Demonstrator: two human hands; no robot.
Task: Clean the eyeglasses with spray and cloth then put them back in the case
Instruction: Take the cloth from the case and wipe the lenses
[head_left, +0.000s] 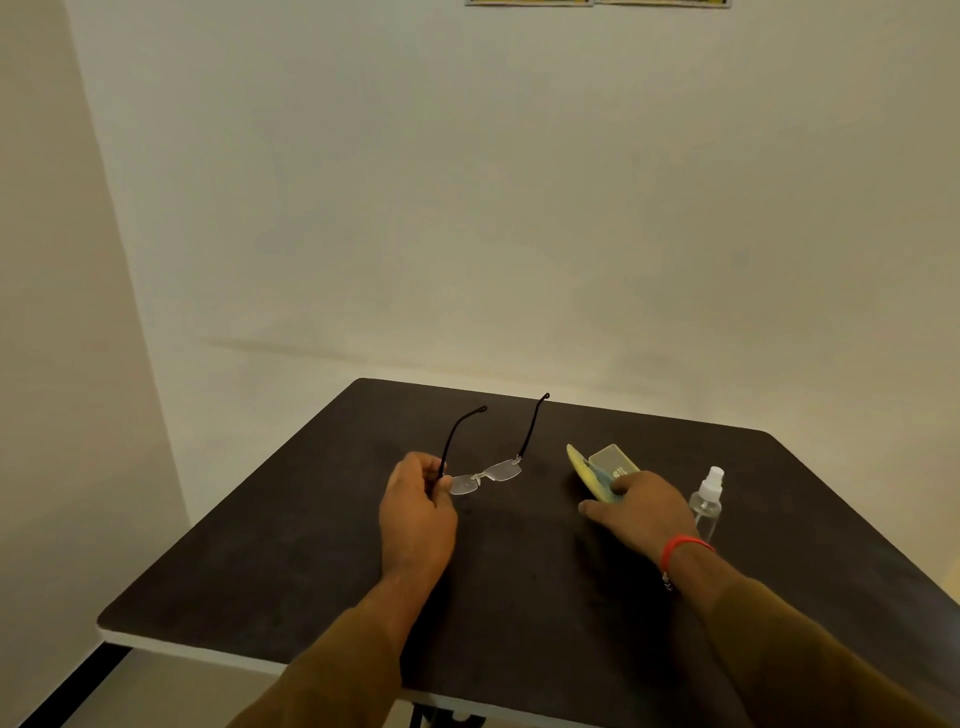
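My left hand (418, 506) pinches the rimless eyeglasses (485, 475) at the left hinge and holds them above the dark table (311, 545), with both black temples unfolded and pointing away from me. The yellow-green glasses case (605, 462) lies open to the right. My right hand (641, 512) rests on the near end of the case, its fingers on a blue cloth (605, 480) that lies in it. I cannot tell whether the fingers grip the cloth. A clear spray bottle (706, 501) with a white nozzle stands upright just right of that hand.
The table stands in a corner, with pale walls behind it and to the left. Its far edge runs just beyond the tips of the temples. A red band circles my right wrist (683, 548).
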